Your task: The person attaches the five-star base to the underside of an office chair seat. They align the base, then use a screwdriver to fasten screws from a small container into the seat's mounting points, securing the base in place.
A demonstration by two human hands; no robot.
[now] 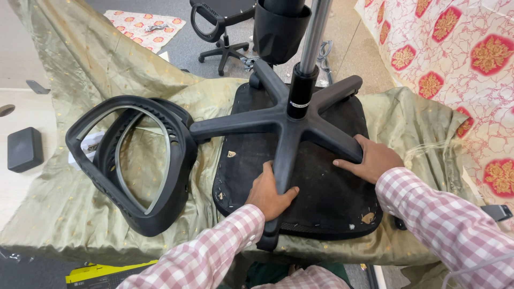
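Observation:
A black five-armed chair base [284, 120] with an upright metal column [313, 35] rests on the underside of a black seat pad [326, 187]. My left hand [269, 192] grips the base arm that points toward me. My right hand [370, 159] is closed over the end of the right-hand arm. Both sleeves are pink-and-white check. The seat pad lies on an olive-green cloth [80, 214] spread over a table.
A pair of black curved armrest frames [134, 160] lies on the cloth to the left. A small black block [24, 149] sits at the far left. Behind stand an office chair [222, 21] and a black cylinder cover [279, 29]. Patterned red-and-white fabric [460, 59] hangs at right.

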